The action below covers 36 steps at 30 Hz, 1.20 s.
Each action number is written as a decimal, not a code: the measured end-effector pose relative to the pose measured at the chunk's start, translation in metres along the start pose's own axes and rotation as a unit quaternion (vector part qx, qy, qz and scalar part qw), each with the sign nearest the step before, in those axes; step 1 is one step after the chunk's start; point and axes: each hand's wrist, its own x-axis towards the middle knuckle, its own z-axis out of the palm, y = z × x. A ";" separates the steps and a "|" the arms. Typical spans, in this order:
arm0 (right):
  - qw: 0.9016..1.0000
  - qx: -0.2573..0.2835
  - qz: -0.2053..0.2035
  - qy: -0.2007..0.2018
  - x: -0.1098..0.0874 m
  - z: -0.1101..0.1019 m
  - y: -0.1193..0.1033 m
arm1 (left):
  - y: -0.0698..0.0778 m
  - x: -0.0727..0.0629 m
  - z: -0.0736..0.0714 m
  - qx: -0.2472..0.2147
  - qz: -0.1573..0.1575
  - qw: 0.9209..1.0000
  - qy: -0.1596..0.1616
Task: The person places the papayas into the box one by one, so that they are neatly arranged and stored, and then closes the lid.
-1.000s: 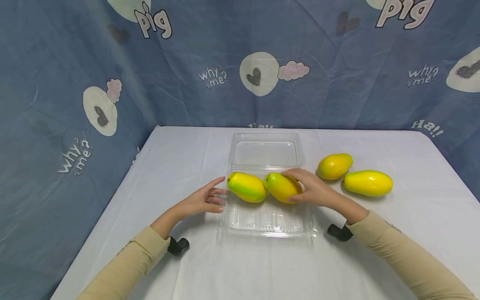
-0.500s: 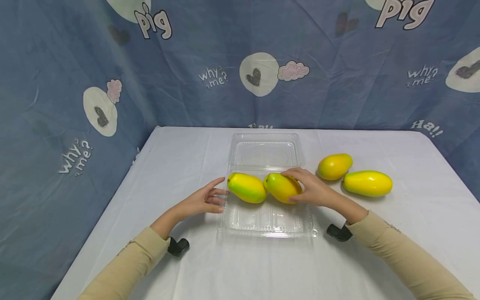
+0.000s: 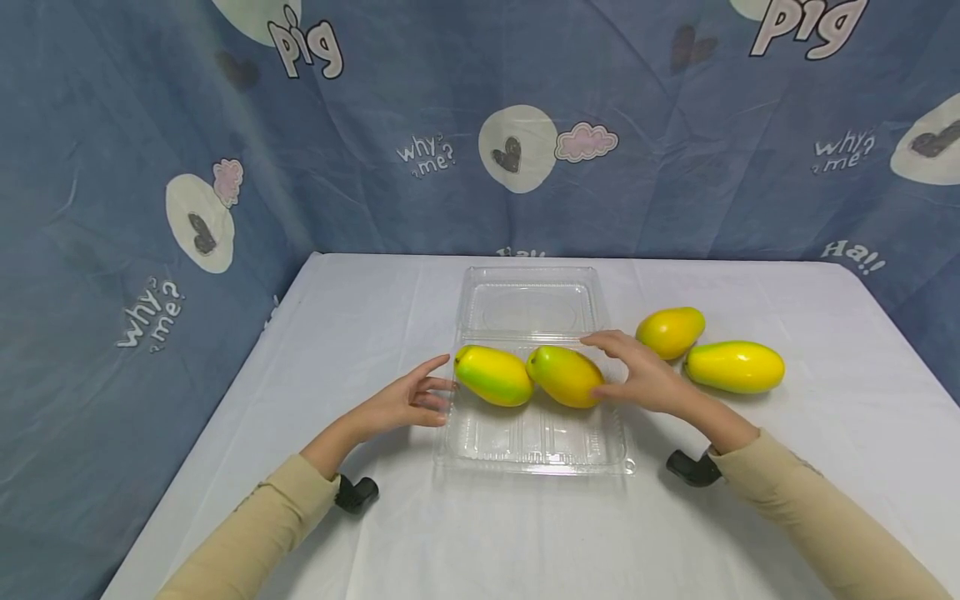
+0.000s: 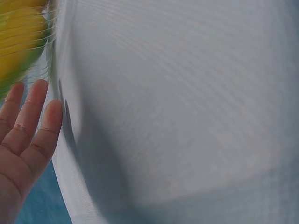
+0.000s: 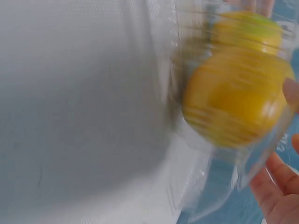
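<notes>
Loading looked about half done: a left fruit (image 3: 493, 375) and a right fruit (image 3: 566, 377) lay in the clear base (image 3: 517, 446), mid-frame, while a round fruit (image 3: 670, 332) and a long fruit (image 3: 735, 367) remained right of centre on the white surface (image 3: 397, 533). The lid (image 3: 528, 302) lay open (just above the base in the frame). The right grip (image 3: 643, 377) stood wide at the right fruit, contact unclear; the left grip (image 3: 405, 400), fingers spread, held nothing.

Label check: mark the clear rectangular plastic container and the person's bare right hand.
Clear rectangular plastic container (image 3: 534, 433), head view: near part of base.
Bare right hand (image 3: 648, 378), head view: between fingers and wrist.
</notes>
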 end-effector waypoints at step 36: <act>0.992 -0.036 0.076 0.091 -0.071 -0.068 0.028 | 0.001 -0.001 0.000 0.004 0.004 1.000 0.000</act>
